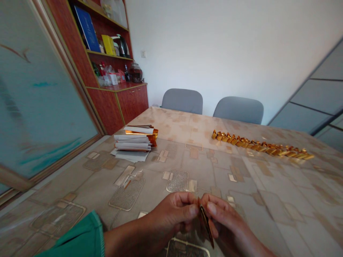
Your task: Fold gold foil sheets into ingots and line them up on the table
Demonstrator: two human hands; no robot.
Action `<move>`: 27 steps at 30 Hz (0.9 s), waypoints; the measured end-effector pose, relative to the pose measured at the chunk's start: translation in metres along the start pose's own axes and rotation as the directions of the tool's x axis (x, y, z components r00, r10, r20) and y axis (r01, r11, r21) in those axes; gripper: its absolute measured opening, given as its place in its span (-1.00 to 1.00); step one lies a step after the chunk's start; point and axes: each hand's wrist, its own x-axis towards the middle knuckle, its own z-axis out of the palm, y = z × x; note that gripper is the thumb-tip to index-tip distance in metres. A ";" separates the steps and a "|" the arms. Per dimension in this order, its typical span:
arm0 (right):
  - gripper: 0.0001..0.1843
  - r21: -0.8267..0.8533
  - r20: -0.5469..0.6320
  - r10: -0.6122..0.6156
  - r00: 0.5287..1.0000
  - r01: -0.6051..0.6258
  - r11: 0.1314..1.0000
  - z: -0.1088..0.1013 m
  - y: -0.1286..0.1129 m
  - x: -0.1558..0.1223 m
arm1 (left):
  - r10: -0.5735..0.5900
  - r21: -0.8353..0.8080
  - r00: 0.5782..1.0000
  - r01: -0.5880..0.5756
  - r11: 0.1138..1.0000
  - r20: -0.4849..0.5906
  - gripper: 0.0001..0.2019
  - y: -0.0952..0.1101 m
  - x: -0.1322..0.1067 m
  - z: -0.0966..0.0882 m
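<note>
Between my two hands is a thin folded piece of gold foil paper [206, 225], held edge-on above the table. My left hand [178, 212] pinches its upper left side between thumb and fingers. On the other side, my right hand [225, 216] grips it, thumb near the top edge. Farther back on the left lies a stack of foil paper sheets [133, 143], mostly white side up with some gold showing. To the right, a long row of folded gold foil pieces [259, 145] runs slantwise across the table.
A patterned cloth covers the table [155, 185]. Two grey chairs [182, 100] stand at its far edge. A red-brown cabinet [132, 101] with bottles, a kettle and boxes is at the back left, beside a frosted sliding door [40, 89].
</note>
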 end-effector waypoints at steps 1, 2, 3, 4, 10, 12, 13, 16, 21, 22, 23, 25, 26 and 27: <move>-0.56 0.020 0.039 0.001 0.999 -0.002 1.000 0.001 -0.001 -0.001 | 0.000 -0.018 1.000 0.001 1.000 0.023 -0.54 0.000 -0.001 0.001; -0.57 0.038 0.068 0.002 0.998 -0.004 0.999 0.002 -0.002 -0.001 | -0.001 -0.033 0.999 0.003 0.999 0.040 -0.54 0.000 -0.001 0.001; -0.59 0.059 0.087 0.006 0.996 -0.011 0.998 0.003 -0.003 -0.002 | -0.007 -0.041 0.999 0.010 0.999 0.052 -0.55 0.001 -0.002 0.001; -0.62 0.080 0.104 0.010 0.995 -0.018 0.997 0.004 -0.005 -0.002 | -0.017 -0.046 0.998 0.019 0.999 0.057 -0.56 0.001 -0.002 0.002; -0.63 0.108 0.162 -0.012 0.987 -0.005 0.994 0.007 -0.013 -0.003 | -0.060 -0.045 0.998 0.062 0.997 0.035 -0.64 0.005 -0.004 0.002; -0.62 0.106 0.178 0.021 0.984 -0.041 0.994 0.003 -0.011 -0.003 | -0.061 -0.064 0.996 0.065 0.996 0.065 -0.64 0.004 -0.005 0.003; -0.63 0.112 0.189 0.040 0.981 -0.062 0.992 0.000 -0.010 -0.003 | -0.064 -0.077 0.994 0.071 0.995 0.087 -0.63 0.004 -0.006 0.004; -0.71 0.182 0.197 0.066 0.978 -0.103 0.978 -0.005 -0.007 -0.002 | -0.060 -0.125 0.987 0.079 0.989 0.150 -0.63 0.003 -0.006 0.006; -0.76 0.291 0.190 0.021 0.981 -0.077 0.954 -0.004 -0.004 0.001 | -0.053 -0.240 0.988 0.086 0.967 0.143 -0.70 0.001 -0.003 0.003; -0.75 0.302 0.196 0.025 0.980 -0.085 0.949 -0.003 -0.003 0.001 | -0.060 -0.260 0.988 0.095 0.961 0.141 -0.72 0.000 -0.003 0.002; -0.75 0.315 0.202 0.034 0.979 -0.098 0.944 -0.002 -0.003 0.001 | -0.063 -0.276 0.988 0.100 0.956 0.140 -0.73 0.000 -0.003 0.001; -0.75 0.330 0.203 0.045 0.978 -0.112 0.938 0.000 -0.001 0.001 | -0.066 -0.295 0.991 0.099 0.950 0.119 -0.77 -0.002 -0.004 0.000; -0.77 0.326 0.192 0.051 0.980 -0.113 0.939 0.000 0.001 0.001 | -0.066 -0.306 0.993 0.094 0.947 0.099 -0.78 -0.003 -0.004 0.000; -0.78 0.318 0.176 0.057 0.983 -0.111 0.941 -0.001 0.002 0.001 | -0.064 -0.322 0.995 0.085 0.943 0.075 -0.77 -0.004 -0.004 0.000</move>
